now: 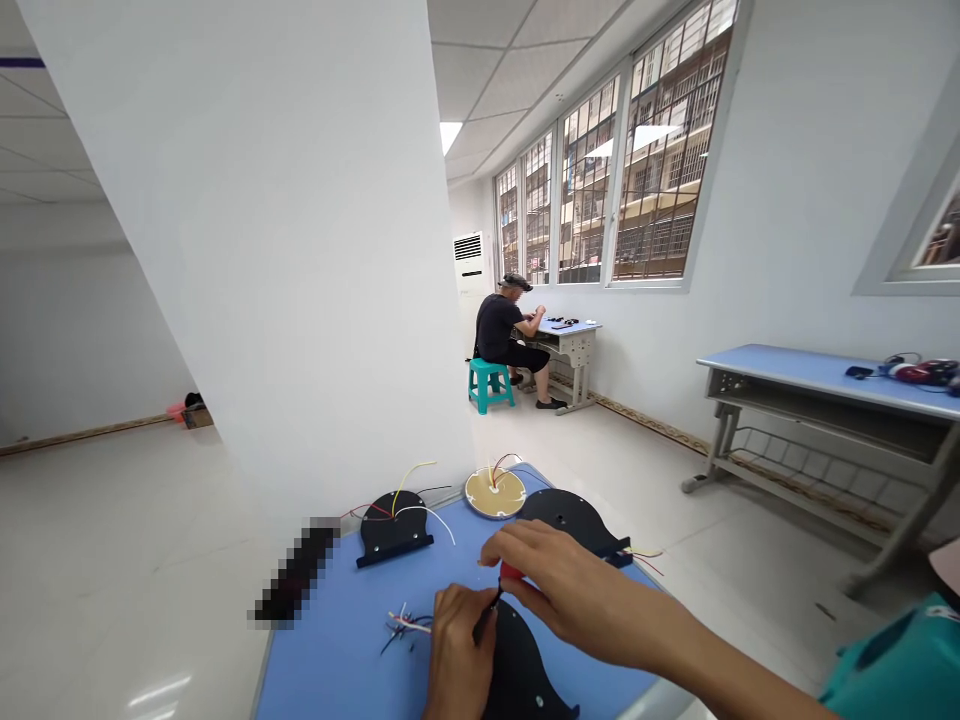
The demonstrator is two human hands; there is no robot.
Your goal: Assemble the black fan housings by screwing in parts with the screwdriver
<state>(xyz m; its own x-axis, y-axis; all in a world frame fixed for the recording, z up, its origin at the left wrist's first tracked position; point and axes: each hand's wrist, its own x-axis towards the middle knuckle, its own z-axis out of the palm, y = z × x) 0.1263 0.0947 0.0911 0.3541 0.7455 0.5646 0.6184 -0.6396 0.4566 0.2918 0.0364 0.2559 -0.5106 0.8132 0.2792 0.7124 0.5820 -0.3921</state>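
Observation:
My right hand (555, 580) is closed round the red handle of a screwdriver (511, 571). Its short dark shaft points down toward the black strip between my left fingers. Below it, my left hand (459, 640) is closed on the edge of a black rounded plate (517, 665), which lies at the front of the blue table (330, 660). Loose wire ends, white and dark, (409, 624) stick out to the left of my left hand. The screwdriver's tip and the spot it meets are too small to make out.
Behind my hands lie a black plate with coloured wires (394, 525), a round tan disc with wires (495, 493) and another black plate (570, 510). A white pillar (300, 250) borders the table. A co-worker (499, 325) sits at a far desk. Another desk (795, 370) stands right.

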